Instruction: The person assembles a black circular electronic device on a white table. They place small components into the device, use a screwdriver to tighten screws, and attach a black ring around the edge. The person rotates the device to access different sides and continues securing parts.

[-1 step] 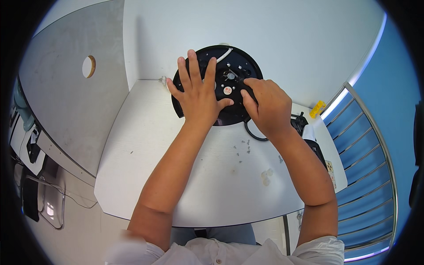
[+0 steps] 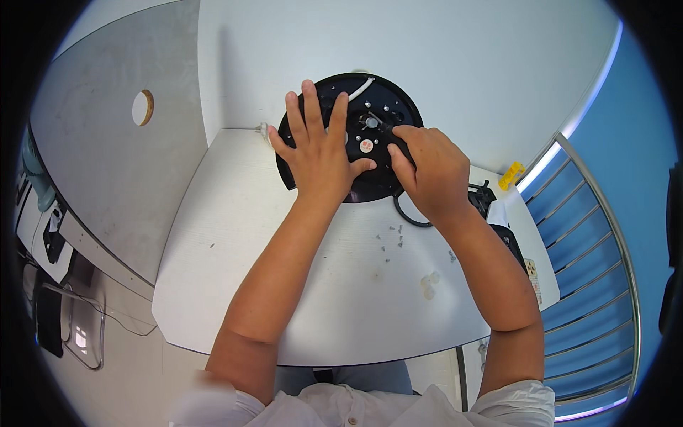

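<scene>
A black, round appliance base (image 2: 370,186) stands at the far edge of the white table, its inner side facing me. White tubing, several screw heads and a round pale sticker (image 2: 366,146) show on it. Spread flat across its left part, my left hand (image 2: 318,153) presses on it with fingers apart. My right hand (image 2: 435,167) is closed at the right part, gripping a slim dark tool (image 2: 390,131) that points toward a round metal piece (image 2: 372,123) near the middle. Most of the tool is hidden by my fingers, so its kind is unclear.
Several small screws (image 2: 400,238) lie on the white table (image 2: 235,249). A black ring (image 2: 411,219) sits below my right hand. Black items (image 2: 484,198) and a yellow object (image 2: 511,176) stand at the right edge. A metal railing (image 2: 608,213) borders the right, a grey panel (image 2: 121,164) the left.
</scene>
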Action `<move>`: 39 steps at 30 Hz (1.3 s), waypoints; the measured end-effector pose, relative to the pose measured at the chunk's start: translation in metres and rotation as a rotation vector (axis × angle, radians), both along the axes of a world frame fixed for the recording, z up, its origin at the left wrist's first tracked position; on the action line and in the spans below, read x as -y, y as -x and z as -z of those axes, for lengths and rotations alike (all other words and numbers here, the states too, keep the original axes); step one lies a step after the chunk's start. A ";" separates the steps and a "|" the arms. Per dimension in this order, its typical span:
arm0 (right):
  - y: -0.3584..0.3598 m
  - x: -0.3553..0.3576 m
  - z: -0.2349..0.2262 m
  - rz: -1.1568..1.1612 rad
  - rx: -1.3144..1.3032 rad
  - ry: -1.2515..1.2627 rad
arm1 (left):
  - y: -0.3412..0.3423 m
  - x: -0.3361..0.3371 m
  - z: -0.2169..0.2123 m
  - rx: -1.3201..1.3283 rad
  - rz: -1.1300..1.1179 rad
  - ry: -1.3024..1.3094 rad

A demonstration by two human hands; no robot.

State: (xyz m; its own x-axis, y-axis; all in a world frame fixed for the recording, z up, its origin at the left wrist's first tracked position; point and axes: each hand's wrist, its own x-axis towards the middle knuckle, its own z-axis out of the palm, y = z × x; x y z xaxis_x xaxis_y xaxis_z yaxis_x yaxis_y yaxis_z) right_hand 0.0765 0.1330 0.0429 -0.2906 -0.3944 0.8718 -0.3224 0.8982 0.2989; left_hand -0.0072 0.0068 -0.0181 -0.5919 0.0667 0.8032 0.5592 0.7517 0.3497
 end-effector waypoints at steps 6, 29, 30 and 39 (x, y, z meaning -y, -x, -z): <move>-0.005 -0.002 -0.016 -0.089 0.153 0.303 | 0.000 0.000 0.000 0.006 0.011 -0.001; 0.001 0.007 -0.029 -0.049 0.153 0.305 | 0.000 0.002 0.000 0.009 0.040 -0.018; 0.001 0.007 -0.029 -0.041 0.163 0.308 | 0.000 0.002 0.000 0.010 0.040 -0.017; 0.005 0.006 -0.027 -0.037 0.159 0.289 | 0.001 0.002 0.001 0.003 0.045 -0.017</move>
State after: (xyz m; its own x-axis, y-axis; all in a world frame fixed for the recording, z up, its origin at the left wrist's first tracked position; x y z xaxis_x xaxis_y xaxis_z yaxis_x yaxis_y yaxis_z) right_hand 0.0711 0.1269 0.0703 -0.4223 -0.1503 0.8939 -0.3789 0.9251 -0.0234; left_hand -0.0079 0.0051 -0.0187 -0.5907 0.0801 0.8029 0.5916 0.7197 0.3634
